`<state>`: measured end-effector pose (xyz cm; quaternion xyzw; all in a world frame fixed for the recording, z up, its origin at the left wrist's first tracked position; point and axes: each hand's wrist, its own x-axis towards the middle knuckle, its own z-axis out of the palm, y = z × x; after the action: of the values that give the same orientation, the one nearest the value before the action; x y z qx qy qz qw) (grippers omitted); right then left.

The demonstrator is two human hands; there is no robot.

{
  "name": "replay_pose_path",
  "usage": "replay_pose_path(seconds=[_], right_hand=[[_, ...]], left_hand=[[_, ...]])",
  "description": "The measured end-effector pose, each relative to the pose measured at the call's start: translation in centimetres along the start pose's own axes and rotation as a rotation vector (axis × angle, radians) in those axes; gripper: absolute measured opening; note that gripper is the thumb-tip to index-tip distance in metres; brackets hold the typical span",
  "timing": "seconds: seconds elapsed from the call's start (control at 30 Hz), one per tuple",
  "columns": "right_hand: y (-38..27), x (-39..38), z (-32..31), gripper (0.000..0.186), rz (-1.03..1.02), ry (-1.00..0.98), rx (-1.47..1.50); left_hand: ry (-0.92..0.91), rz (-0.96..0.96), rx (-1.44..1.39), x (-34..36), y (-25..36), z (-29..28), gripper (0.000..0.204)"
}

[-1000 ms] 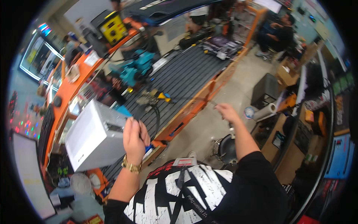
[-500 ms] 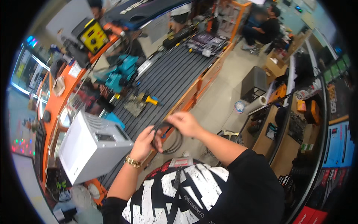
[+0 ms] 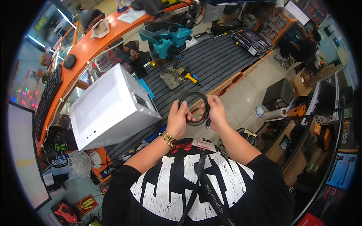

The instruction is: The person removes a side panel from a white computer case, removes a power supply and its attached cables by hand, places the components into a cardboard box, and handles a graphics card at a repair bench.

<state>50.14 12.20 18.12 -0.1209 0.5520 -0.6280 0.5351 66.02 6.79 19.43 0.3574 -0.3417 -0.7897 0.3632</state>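
A black cable (image 3: 194, 93) is wound into a round coil of several turns and held upright in front of my chest. My left hand (image 3: 177, 118) grips the left side of the coil, its fingers curled round the strands. The opposite side is pinched by my right hand (image 3: 217, 113), and a cable end with a plug (image 3: 207, 124) hangs just below those fingers. Left of my hands, a white computer case (image 3: 113, 103) stands on the ribbed dark bench mat (image 3: 217, 56). Beyond the coil lie a yellow-and-black brush (image 3: 189, 76) and a dusty square plate (image 3: 171, 78).
Teal blower-like tools (image 3: 169, 41) and a dark flat box (image 3: 252, 41) rest farther along the bench. An orange counter (image 3: 81, 56) curves along the left, with a small fan (image 3: 79, 163) near it. Shelves line the right; a black box (image 3: 277, 93) stands on the floor. People are in the background.
My view has swung, so the bench and case appear shifted right. The coil is now upright, with both hands gripping its opposite sides; my right hand has moved from its top to its right side.
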Motion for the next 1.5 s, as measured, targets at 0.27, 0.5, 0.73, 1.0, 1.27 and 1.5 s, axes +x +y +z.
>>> replay_pose_path(seconds=[0.27,0.5,0.73,1.0,1.27,1.5], right_hand=[[2.7,-1.5,3.3,0.022,0.092,0.100,-0.062],[2.6,5.4,0.4,0.023,0.012,0.163,-0.269],[2.7,18.3,-5.5,0.028,0.088,0.082,-0.404],[-2.9,38.5,-13.5,0.039,-0.001,0.173,-0.556],[-6.5,50.6,-13.8,0.049,0.060,0.350,-0.621],[-8.4,58.8,-12.7,0.058,-0.068,0.323,-1.324]], left_hand=[[-0.031,0.081,0.630,0.7,0.6,-2.7,0.032],[-0.074,-0.188,0.763,5.3,-1.8,-3.5,0.037],[0.044,-0.329,0.685,14.9,-7.4,-1.7,0.064],[0.072,0.015,1.141,24.0,-5.6,3.7,0.062],[-0.233,0.269,1.392,13.8,13.2,11.9,0.032],[0.159,1.031,1.941,7.5,19.2,23.0,0.015]])
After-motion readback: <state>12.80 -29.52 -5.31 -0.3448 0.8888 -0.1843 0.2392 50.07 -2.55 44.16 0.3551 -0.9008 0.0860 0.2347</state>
